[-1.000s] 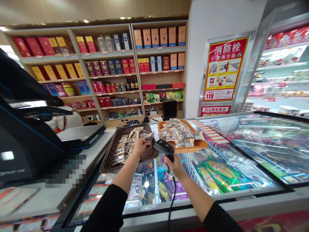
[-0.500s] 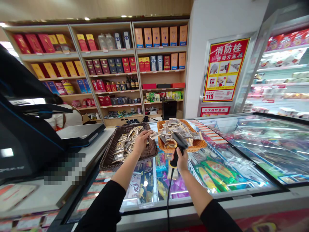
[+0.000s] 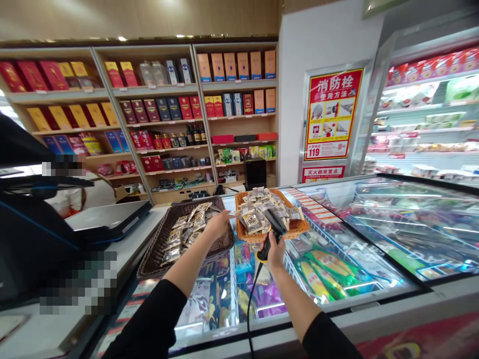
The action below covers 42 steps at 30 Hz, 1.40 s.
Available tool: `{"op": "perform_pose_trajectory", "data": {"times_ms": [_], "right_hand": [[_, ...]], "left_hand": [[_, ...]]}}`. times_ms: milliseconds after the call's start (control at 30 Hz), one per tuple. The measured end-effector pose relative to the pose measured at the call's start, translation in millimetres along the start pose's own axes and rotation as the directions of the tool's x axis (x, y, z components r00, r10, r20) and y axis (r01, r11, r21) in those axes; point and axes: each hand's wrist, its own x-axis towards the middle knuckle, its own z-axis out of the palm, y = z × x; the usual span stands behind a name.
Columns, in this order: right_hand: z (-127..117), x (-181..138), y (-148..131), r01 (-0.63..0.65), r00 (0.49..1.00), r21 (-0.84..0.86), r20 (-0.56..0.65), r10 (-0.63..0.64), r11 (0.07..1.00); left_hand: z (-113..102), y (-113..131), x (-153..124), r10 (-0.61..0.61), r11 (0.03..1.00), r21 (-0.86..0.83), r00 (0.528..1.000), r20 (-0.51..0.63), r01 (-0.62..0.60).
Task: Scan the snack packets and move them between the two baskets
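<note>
Right fingers (image 3: 274,244) around a black, yellow-edged scanner (image 3: 276,224) with black cord (image 3: 250,304).

Rough woven brown basket (image 3: 223,243), shiny plastic packets (image 3: 251,222), smooth plastic scanner (image 3: 276,224), glossy glass freezer top (image 3: 374,234)

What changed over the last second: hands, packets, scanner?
A packet now lies on the left of the orange basket; the left hand has apparently released it. The scanner moved right, from near the gap between the baskets to the orange one's front edge. Unchanged: the right hand grips the scanner; the brown basket sits left of the orange one.
</note>
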Motion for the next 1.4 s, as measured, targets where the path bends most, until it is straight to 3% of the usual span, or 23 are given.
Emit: {"op": "perform_pose_trajectory", "data": {"times_ms": [67, 133, 233, 300, 433, 600, 667, 733, 833, 933, 1033, 1133, 1233, 1400], "right_hand": [[3.3, -6.6, 2.1, -0.011, 0.996, -0.012, 0.092, 0.012, 1.000], [5.2, -13.5, 4.3, -0.022, 0.980, -0.037, 0.197, 0.029, 0.999], [5.5, -21.2, 6.4, -0.037, 0.946, -0.071, 0.319, 0.058, 0.997], [4.8, -23.7, 6.4, -0.047, 0.942, -0.070, 0.329, 0.067, 0.996], [1.8, -23.3, 5.3, -0.049, 0.955, -0.056, 0.291, 0.063, 0.997], [-3.2, -19.6, 10.4, -0.059, 0.947, -0.108, 0.308, 0.089, 0.992], [-4.4, -18.8, 12.4, -0.062, 0.947, -0.113, 0.306, 0.094, 0.992], [-4.8, -18.7, 13.3, -0.069, 0.949, -0.108, 0.299, 0.099, 0.992], [-4.5, -19.0, 13.4, -0.079, 0.950, -0.100, 0.294, 0.105, 0.992], [-4.5, -18.9, 13.4, -0.062, 0.949, -0.119, 0.300, 0.095, 0.991], [-5.6, -19.2, 11.9, -0.024, 0.943, -0.155, 0.323, 0.073, 0.988], [-6.0, -22.3, 7.1, 0.043, 0.921, -0.210, 0.387, 0.043, 0.977], [-3.3, -29.3, 0.8, 0.135, 0.869, -0.298, 0.494, 0.032, 0.945], [9.0, -43.6, -7.0, 0.372, 0.752, -0.477, 0.657, 0.043, 0.796]], "left_hand": [[-9.5, -24.2, -22.4, -0.166, 0.985, 0.031, 0.983, -0.074, 0.169], [-13.3, -43.7, -45.2, -0.366, 0.922, 0.090, 0.924, -0.114, 0.376], [-5.9, -58.8, -67.4, -0.581, 0.803, 0.152, 0.814, -0.014, 0.576], [2.7, -59.5, -71.1, -0.628, 0.772, 0.176, 0.776, 0.062, 0.610], [11.3, -50.1, -65.4, -0.656, 0.749, 0.194, 0.749, 0.089, 0.633], [10.5, -43.2, -62.0, -0.746, 0.665, 0.203, 0.646, 0.162, 0.718], [11.6, -45.6, -62.8, -0.734, 0.680, 0.197, 0.652, 0.193, 0.707], [14.1, -50.7, -64.2, -0.704, 0.710, 0.140, 0.688, 0.176, 0.690], [20.4, -59.4, -65.6, -0.661, 0.733, -0.098, 0.739, 0.128, 0.673], [27.6, -64.3, -64.3, -0.630, 0.694, -0.379, 0.771, 0.093, 0.612], [31.0, -64.8, -61.2, -0.639, 0.549, -0.639, 0.764, 0.095, 0.539], [27.8, -62.8, -57.8, -0.658, 0.319, -0.882, 0.750, 0.056, 0.346], [21.7, -60.2, -55.7, -0.653, 0.183, -0.971, 0.757, -0.003, 0.154], [17.3, -59.0, -55.1, -0.589, 0.031, -0.999, 0.808, -0.030, -0.014]]}}
